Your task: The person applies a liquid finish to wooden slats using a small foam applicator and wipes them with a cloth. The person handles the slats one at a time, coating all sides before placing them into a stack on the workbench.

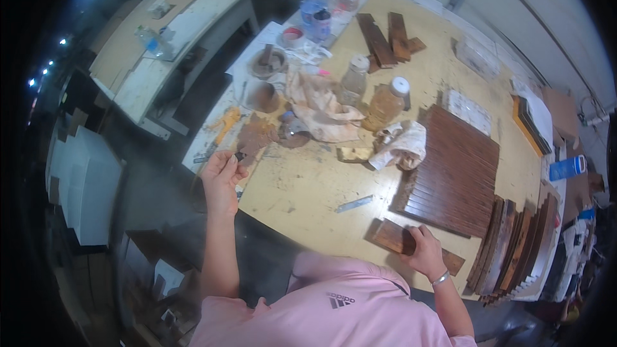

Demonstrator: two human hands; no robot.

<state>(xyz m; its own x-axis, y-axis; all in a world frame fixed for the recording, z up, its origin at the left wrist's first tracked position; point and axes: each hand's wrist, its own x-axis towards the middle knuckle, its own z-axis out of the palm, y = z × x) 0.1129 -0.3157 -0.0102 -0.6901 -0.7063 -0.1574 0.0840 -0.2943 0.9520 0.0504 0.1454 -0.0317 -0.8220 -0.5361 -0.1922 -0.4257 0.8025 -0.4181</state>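
Note:
My left hand [225,177] is raised at the table's left edge, its fingers pinched round a small dark piece [240,156] whose kind I cannot make out. Just beyond it lies a patch of brown paste [258,133]. At the front edge of the table my right hand [424,252] grips a short brown wooden board [393,236], thumb and fingers closed over its upper side. A flat metal strip [355,204] lies on the table between the hands. Behind the board rests a wide panel of dark grooved wood [453,170].
Stained cloths [324,106], two capped jars [387,104] and a yellow sponge-like block [355,153] stand mid-table. A row of dark wood strips [514,244] lines the right. More short boards [378,40] and plastic bottles [313,3] are at the back. Another table [138,87] stands left.

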